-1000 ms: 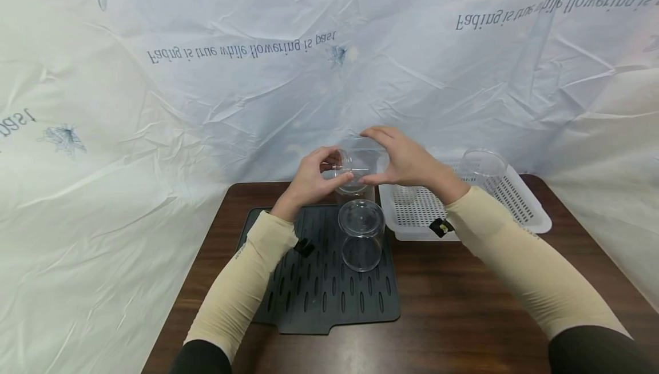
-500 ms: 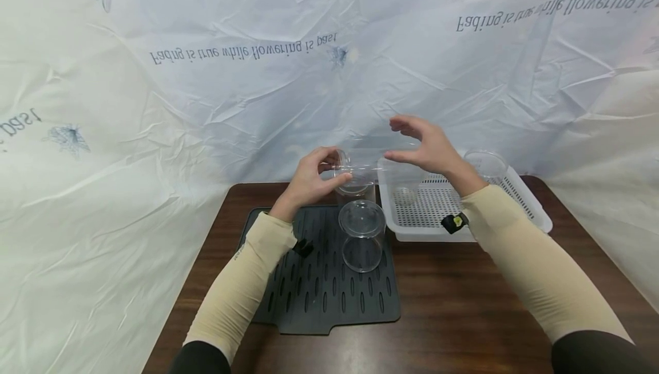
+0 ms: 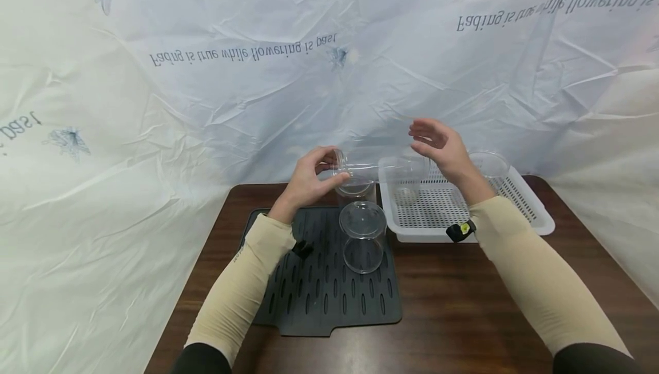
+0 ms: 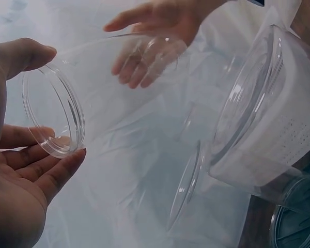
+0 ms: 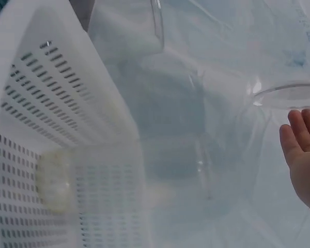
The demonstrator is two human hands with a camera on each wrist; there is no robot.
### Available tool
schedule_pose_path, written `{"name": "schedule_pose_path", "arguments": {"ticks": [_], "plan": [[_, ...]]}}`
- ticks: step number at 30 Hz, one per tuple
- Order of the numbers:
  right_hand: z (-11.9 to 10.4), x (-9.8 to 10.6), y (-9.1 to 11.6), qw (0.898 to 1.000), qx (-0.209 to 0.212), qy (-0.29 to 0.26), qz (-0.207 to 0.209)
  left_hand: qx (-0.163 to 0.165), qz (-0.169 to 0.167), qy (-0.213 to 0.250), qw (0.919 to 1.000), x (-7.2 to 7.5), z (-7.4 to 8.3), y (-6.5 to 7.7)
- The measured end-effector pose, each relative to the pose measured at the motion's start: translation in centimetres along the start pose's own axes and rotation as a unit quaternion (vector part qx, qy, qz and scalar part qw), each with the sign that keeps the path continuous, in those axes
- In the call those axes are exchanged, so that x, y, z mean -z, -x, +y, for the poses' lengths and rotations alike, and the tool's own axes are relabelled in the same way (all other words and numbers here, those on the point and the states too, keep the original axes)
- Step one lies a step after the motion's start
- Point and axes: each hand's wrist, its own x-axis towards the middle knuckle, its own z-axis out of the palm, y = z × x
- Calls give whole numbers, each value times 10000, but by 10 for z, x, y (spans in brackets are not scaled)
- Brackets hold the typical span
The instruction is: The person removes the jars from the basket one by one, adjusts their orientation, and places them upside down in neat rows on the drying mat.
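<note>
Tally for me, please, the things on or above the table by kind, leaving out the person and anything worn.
White basket: 1
Dark mat: 1
Clear containers: 5 (one held in the left hand, two in the basket, two standing left of it)
Total: 7

The head view looks forward and down over both hands (image 3: 309,179) (image 3: 447,151); nearer wrist views share the white basket (image 3: 422,235).

Cream forearm sleeves (image 3: 242,274), black upper sleeves (image 3: 203,359); black wrist pieces (image 3: 302,249), right one bearing yellow-green mark (image 3: 465,228).
</note>
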Motion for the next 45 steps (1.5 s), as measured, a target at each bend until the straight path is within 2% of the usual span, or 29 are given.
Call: {"name": "schedule_pose_path", "arguments": {"ticks": [3, 6, 11, 18, 23, 31, 34, 39, 41, 45], "plan": [[6, 0, 3, 9957, 136, -901, 139, -72, 22, 39, 10000, 1, 0, 0], [11, -2, 6, 9885, 161, -1498, 158, -150, 54, 70, 9998, 2, -1, 0], [16, -6, 14, 9805, 72, -1960, 106, -181, 122, 234, 9995, 2, -2, 1], [27, -13, 22, 9610, -35, -2761, 135, -205, 152, 274, 9993, 2, -4, 1], [33, -18, 29, 9504, -104, -3106, 133, -263, 148, 359, 9989, 1, -6, 1], [42, -27, 34, 9223, -51, -3865, -43, -378, 213, 381, 9983, 1, -7, 1], [47, -28, 35, 9114, 65, -4105, -297, -393, 213, 361, 9983, 0, -7, 1], [52, -29, 36, 8827, 165, -4642, -711, -470, 198, 391, 9979, -3, -5, 1], [52, -30, 37, 8800, 84, -4712, -598, -495, 189, 396, 9978, -4, -5, 1], [51, -32, 37, 8934, 146, -4485, -208, -472, 138, 428, 9979, -6, -5, 2]]}}
